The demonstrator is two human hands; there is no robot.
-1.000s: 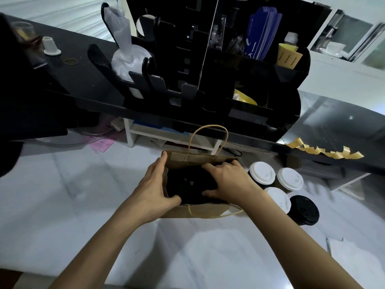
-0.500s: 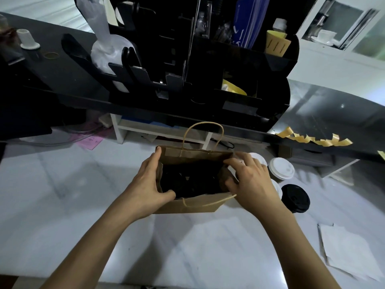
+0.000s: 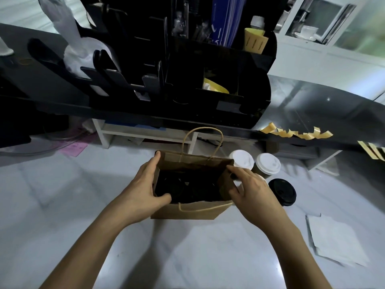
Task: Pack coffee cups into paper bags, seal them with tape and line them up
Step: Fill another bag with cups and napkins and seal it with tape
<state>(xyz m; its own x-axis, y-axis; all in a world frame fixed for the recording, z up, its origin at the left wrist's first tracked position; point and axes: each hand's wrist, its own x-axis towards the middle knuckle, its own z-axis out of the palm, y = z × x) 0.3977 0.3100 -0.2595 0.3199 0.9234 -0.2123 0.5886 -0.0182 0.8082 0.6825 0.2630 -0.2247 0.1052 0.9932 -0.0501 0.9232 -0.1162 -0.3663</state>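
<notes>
A brown paper bag (image 3: 193, 211) with twine handles stands open on the white counter, with dark-lidded cups (image 3: 187, 187) dimly visible inside. My left hand (image 3: 143, 186) grips the bag's left wall, thumb inside the opening. My right hand (image 3: 249, 187) holds the right wall, fingers curled over its rim. Just right of the bag stand two white-lidded cups (image 3: 241, 160) (image 3: 268, 163) and a black-lidded cup (image 3: 283, 189). A further cup is mostly hidden behind my right hand.
A black organiser rack (image 3: 187, 76) with lids and sleeves fills the raised shelf behind the bag. Yellow tape strips (image 3: 295, 133) hang from the shelf edge at right. White paper sheets (image 3: 337, 240) lie on the counter (image 3: 62, 205) at right, a pink slip (image 3: 75, 148) at left.
My right hand came out of the bag's opening and moved to its right wall. My left hand kept its hold on the left wall. The camera view shifted slightly.
</notes>
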